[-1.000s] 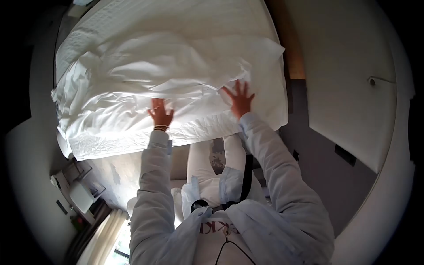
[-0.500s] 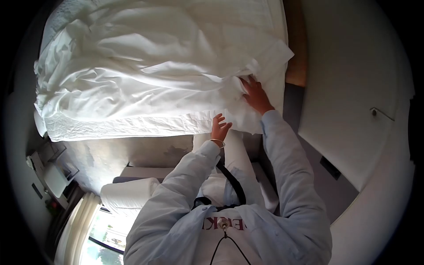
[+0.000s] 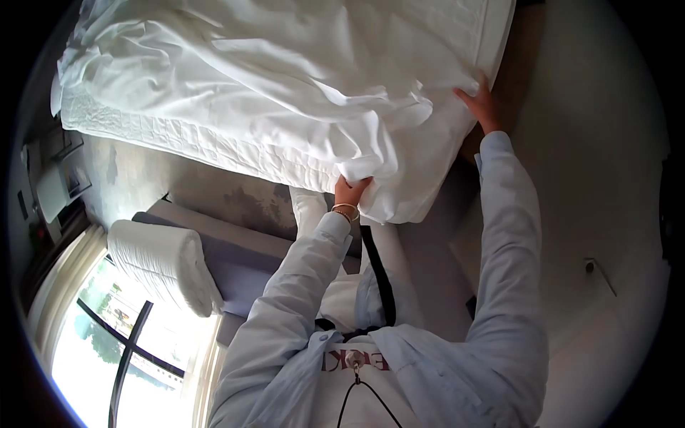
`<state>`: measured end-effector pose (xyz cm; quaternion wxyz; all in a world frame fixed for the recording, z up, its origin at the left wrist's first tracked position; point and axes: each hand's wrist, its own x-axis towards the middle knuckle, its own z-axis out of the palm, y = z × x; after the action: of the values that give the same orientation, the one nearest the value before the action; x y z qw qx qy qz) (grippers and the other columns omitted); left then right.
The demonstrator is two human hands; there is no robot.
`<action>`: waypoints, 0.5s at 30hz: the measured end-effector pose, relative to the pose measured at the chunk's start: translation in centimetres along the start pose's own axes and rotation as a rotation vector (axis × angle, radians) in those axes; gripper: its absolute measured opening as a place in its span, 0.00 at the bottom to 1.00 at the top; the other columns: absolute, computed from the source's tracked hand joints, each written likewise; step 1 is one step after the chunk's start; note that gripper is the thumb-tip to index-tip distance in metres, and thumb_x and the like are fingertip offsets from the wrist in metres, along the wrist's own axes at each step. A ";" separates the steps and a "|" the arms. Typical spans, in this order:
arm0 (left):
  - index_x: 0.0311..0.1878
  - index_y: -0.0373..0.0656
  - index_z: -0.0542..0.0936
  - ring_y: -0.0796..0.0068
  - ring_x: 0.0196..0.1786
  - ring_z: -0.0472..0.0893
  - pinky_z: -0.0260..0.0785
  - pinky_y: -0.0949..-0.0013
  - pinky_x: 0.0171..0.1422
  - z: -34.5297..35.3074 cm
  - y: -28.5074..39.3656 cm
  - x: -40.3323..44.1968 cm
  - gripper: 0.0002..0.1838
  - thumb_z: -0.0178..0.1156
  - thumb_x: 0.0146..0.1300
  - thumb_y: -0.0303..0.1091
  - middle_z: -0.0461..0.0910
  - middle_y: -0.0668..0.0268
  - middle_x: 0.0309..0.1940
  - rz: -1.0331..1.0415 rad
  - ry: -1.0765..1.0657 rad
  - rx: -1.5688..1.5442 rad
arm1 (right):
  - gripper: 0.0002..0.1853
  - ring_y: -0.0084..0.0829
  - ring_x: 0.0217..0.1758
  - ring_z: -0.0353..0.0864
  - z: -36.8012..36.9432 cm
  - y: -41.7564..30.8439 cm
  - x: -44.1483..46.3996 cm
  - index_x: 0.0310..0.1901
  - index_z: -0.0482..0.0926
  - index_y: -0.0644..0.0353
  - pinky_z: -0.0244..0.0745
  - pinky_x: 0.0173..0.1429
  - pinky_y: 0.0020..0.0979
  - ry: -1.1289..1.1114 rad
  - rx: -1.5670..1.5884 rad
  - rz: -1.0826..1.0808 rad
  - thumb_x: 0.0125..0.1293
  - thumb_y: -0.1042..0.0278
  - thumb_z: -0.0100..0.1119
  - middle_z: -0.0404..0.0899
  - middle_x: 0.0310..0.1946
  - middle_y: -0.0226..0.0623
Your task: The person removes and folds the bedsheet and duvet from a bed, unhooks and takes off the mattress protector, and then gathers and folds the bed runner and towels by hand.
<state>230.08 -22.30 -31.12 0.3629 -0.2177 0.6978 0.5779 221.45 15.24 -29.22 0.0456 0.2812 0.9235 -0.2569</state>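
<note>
In the head view, the white sheet lies rumpled across the bed, its folds bunched toward the near right corner. Quilting shows along the near edge. The left hand pinches the sheet there; the right hand, thumb spread, touches the right edge, its grip unclear.

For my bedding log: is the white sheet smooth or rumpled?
Rumpled: folds run across the white sheet, which bunches beside the left hand.
</note>
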 end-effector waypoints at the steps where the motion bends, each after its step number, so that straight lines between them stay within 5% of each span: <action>1: 0.42 0.34 0.74 0.72 0.37 0.78 0.71 0.71 0.41 0.9 -0.8 -0.6 0.21 0.68 0.46 0.34 0.78 0.61 0.35 0.003 0.009 -0.006 | 0.27 0.39 0.55 0.70 -0.1 1.0 0.4 0.55 0.67 0.62 0.65 0.56 0.39 -0.135 0.201 -0.017 0.53 0.62 0.60 0.71 0.51 0.48; 4: 0.45 0.35 0.75 0.73 0.34 0.79 0.71 0.71 0.40 3.6 -0.3 -3.1 0.21 0.65 0.49 0.37 0.79 0.64 0.32 -0.161 0.027 -0.202 | 0.14 0.27 0.36 0.76 -3.3 -4.2 -3.1 0.43 0.76 0.65 0.71 0.40 0.26 -0.205 0.490 -0.140 0.55 0.74 0.53 0.79 0.37 0.42; 6: 0.44 0.35 0.75 0.72 0.35 0.79 0.71 0.71 0.40 5.4 0.0 -4.3 0.22 0.65 0.49 0.39 0.79 0.62 0.34 -0.232 0.035 -0.286 | 0.24 0.34 0.35 0.74 -6.8 -8.6 -8.6 0.44 0.79 0.51 0.70 0.43 0.31 -0.313 0.384 -0.586 0.42 0.83 0.50 0.78 0.33 0.37; 9: 0.47 0.37 0.74 0.72 0.40 0.77 0.70 0.68 0.41 7.3 0.7 -6.3 0.24 0.62 0.51 0.44 0.77 0.62 0.41 -0.330 -0.054 -0.444 | 0.29 0.38 0.35 0.74 -6.1 -8.4 -17.1 0.46 0.79 0.38 0.70 0.45 0.35 -0.416 0.121 -0.731 0.41 0.81 0.54 0.79 0.32 0.34; 15: 0.58 0.50 0.65 0.70 0.56 0.67 0.60 0.61 0.55 10.1 0.9 -8.2 0.32 0.49 0.56 0.60 0.69 0.71 0.53 -0.408 -0.283 -0.706 | 0.09 0.34 0.35 0.74 -1.7 -5.7 -19.8 0.30 0.79 0.53 0.68 0.42 0.31 -0.633 -0.115 -0.734 0.44 0.74 0.56 0.77 0.28 0.32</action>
<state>237.30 -13.27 -25.00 0.4651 -0.3807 0.3435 0.7217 235.05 2.20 -20.62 0.2458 -0.1579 0.9152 -0.2776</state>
